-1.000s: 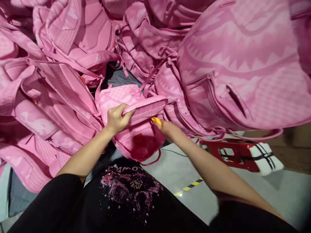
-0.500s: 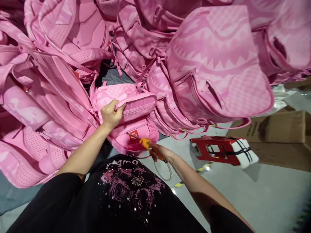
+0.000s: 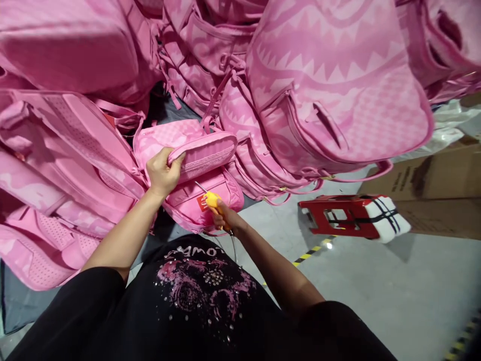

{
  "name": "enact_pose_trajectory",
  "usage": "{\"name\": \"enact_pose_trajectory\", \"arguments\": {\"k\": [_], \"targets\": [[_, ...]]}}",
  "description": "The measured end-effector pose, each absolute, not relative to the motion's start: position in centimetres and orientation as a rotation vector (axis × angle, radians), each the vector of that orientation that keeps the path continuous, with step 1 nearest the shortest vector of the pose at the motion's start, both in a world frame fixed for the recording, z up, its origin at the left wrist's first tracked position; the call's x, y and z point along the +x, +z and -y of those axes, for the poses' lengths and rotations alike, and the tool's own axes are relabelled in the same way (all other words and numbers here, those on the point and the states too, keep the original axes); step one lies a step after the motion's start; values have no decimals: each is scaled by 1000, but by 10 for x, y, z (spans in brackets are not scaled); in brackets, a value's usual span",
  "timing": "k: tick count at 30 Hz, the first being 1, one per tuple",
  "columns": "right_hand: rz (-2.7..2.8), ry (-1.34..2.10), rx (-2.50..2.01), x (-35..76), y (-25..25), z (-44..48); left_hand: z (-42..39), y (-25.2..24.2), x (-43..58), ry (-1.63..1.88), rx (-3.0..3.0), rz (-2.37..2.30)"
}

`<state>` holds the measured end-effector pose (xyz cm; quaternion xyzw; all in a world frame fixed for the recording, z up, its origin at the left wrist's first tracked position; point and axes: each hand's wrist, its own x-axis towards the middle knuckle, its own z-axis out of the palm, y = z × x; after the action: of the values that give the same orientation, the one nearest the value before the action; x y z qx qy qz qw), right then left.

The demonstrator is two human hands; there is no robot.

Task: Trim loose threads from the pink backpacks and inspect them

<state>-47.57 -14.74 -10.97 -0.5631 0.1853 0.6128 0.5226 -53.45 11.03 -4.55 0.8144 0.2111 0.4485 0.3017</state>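
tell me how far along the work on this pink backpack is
Done: nothing visible marks a finished step. In hand: the left hand grips the padded flap of the pink backpack while the right hand holds a yellow-handled tool, tip near the red label. Left: the pile of backpacks around it shows no sorted or finished group.

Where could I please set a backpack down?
The grey floor is bare this side of the red stool and cardboard box, right of the striped tape. Crowded: the backpack pile left and above, where the left hand grips a pink backpack and the right hand a yellow tool.
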Motion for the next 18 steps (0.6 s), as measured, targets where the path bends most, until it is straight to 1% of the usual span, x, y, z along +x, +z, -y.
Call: {"name": "enact_pose_trajectory", "arguments": {"k": [4,7,10,14,18], "targets": [[-548,1384,-1550,-461,-113,159,-111,-49,-534,1180,2143,-538],[-586,1346,-1597,-445,-116,159,-111,-52,-531,1182,2113,-479],[-525,1365,-1531,-450,-126,129,-113,-54,-529,1211,2089,-429],[-404,1463,-1331,-484,-142,83,-119,-56,-528,1263,2068,-381],[-370,1349,-1263,-499,-151,74,-125,-59,-528,1257,2085,-369]]}}
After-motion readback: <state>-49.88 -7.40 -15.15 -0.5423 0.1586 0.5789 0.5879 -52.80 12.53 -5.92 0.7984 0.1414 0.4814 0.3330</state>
